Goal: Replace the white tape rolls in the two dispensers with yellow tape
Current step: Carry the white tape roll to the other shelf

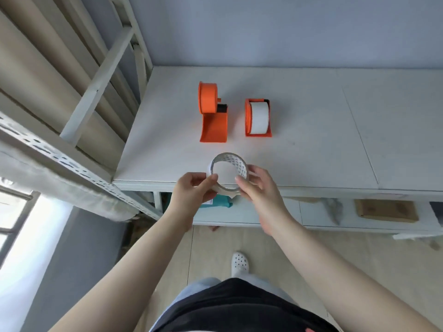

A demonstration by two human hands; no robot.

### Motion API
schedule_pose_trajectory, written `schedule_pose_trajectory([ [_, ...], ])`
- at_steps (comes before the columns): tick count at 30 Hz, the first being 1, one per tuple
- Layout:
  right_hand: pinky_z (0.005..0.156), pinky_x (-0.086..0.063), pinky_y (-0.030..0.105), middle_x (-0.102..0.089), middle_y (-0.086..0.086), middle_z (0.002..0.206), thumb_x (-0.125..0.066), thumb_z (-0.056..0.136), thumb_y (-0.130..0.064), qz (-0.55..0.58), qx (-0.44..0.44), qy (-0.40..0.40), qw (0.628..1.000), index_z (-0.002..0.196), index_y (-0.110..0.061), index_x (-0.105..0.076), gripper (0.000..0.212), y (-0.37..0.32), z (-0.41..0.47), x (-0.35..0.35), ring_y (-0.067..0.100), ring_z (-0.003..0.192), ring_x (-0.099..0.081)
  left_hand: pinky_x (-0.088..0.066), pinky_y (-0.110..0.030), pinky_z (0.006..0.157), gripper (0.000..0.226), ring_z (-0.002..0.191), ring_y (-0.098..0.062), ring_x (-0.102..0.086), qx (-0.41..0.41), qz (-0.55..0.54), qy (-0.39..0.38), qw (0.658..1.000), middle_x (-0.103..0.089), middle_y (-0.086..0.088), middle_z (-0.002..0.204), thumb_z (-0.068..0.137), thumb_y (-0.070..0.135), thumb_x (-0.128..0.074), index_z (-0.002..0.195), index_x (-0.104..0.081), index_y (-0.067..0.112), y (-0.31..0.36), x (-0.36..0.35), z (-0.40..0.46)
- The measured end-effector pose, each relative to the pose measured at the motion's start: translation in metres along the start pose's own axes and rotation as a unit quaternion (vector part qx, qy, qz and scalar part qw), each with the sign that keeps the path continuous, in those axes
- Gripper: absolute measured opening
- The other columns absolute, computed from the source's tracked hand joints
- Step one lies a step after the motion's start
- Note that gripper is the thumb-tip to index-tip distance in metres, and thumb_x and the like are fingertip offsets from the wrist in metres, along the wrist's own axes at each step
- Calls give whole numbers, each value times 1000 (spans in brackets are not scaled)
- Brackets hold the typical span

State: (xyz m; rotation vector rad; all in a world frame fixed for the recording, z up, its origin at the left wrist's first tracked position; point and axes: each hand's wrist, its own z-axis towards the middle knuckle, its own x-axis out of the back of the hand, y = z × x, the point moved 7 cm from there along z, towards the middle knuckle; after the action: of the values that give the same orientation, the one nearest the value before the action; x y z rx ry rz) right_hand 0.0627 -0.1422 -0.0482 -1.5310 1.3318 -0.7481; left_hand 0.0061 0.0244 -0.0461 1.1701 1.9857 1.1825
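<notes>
Both hands hold a white tape roll above the table's front edge. My left hand pinches its left rim and my right hand grips its right side. Its inner core shows a printed pattern. On the table behind it stand two orange dispensers. The left dispenser holds no tape roll, and its orange spool stands upright. A white tape roll sits in the right dispenser. No yellow tape is in view.
The white table runs to the right and meets a grey wall. A metal shelf frame stands at the left. Under the table lie a teal item and a brown box. My white shoe is on the floor.
</notes>
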Motion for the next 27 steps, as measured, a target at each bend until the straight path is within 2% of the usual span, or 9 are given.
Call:
schedule_pose_trajectory([
  [2,91,-53,30,-68,5,110,-67,88,-25,45,-57,2,997,117,-13,-61,32,17,-15,18,21,104,-64,-59,-28,78,29,84,-24,-70,18,-12,-43,999,-69,-19,97,85,22,-69,103,-63,0,-9,-6,-11],
  [5,87,-56,31,-67,13,101,-64,89,-20,100,-88,22,991,97,-11,-68,13,38,-50,37,25,92,-64,-58,-28,80,18,84,-23,-68,30,11,-105,994,-69,-18,95,87,18,-67,97,-65,3,-24,-16,-30],
  [9,80,-58,26,-69,14,97,-65,88,-15,153,-102,81,980,92,-8,-69,10,68,-103,55,22,90,-68,-57,-34,83,27,86,-30,-66,71,34,-152,985,-68,-22,96,87,16,-67,105,-63,-4,-59,-25,-57],
  [11,84,-57,29,-70,11,93,-64,88,-13,164,-106,112,974,91,-8,-69,8,78,-127,67,22,90,-68,-60,-31,76,28,87,-31,-66,91,44,-175,979,-67,-25,100,87,15,-67,106,-62,-4,-76,-34,-71],
  [13,83,-58,28,-73,6,83,-63,89,-10,182,-103,140,968,88,-9,-69,6,84,-149,82,18,82,-70,-59,-24,69,24,83,-27,-66,106,51,-195,974,-67,-21,97,87,14,-67,104,-63,-3,-87,-49,-86],
  [16,78,-59,25,-75,0,72,-61,90,-7,209,-95,175,957,84,-10,-68,10,90,-177,109,13,73,-71,-58,-22,68,21,80,-23,-67,114,69,-227,965,-68,-16,93,86,15,-68,100,-65,0,-98,-78,-102],
  [21,74,-60,24,-75,0,72,-62,89,-8,234,-84,234,940,86,-9,-68,7,100,-213,169,15,74,-72,-59,-24,71,18,81,-23,-66,121,112,-272,948,-68,-13,91,86,15,-68,97,-65,2,-116,-140,-131],
  [27,77,-59,25,-73,4,78,-64,88,-9,244,-84,290,922,94,-4,-68,9,114,-258,271,21,83,-70,-59,-23,70,25,79,-22,-66,133,148,-323,925,-67,-14,94,86,14,-68,103,-64,-3,-153,-241,-177],
])
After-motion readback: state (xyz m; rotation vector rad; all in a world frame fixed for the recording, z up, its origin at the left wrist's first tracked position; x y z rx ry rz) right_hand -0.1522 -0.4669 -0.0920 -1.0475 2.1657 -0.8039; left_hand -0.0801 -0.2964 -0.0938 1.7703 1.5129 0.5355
